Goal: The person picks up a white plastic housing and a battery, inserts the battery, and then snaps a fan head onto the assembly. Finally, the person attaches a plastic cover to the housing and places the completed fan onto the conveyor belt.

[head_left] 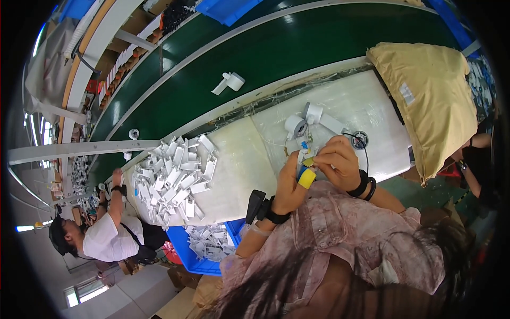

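My left hand, a yellow wrap around one finger, is closed on a small white plastic part. The fingers of my right hand pinch a small yellow-green piece against that part; its exact kind is too small to tell. Just beyond my hands lie white housings with round grey-rimmed heads, one round head and one with a long handle. A thin wire runs near them. To the right of my right hand, a round disc with a black cable rests on the table.
Many white plastic pieces are heaped on the table's left side. Below sits a blue bin of similar parts. A green conveyor carries another white housing. A large tan sack stands right. People work at left and right.
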Demonstrator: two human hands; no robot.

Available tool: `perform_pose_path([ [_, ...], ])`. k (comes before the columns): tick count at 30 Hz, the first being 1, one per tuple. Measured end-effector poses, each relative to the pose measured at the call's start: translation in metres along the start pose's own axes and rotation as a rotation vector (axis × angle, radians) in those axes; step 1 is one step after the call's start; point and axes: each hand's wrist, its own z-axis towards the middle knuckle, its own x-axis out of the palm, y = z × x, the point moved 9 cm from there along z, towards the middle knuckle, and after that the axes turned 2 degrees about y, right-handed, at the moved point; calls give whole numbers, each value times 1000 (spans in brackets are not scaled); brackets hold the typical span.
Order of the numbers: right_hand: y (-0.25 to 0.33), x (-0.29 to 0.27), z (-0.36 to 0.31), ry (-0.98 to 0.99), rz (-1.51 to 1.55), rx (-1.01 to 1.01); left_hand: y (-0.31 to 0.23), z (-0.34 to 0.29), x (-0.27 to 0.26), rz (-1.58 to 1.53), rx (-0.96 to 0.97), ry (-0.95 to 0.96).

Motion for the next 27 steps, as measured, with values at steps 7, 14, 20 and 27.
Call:
perform_pose_path([
  [7,1,1,3,22,0,-5,13,-2,-5,136,-31,-41],
  [14,-2,7,4,46,-8,-9,19,-2,-9,129,-74,-96],
  [20,-3,13,7,45,-59,-36,7,5,-13,198,-9,-147],
  [27,-30,20,19,122,-109,30,38,47,-44,110,-131,-43],
])
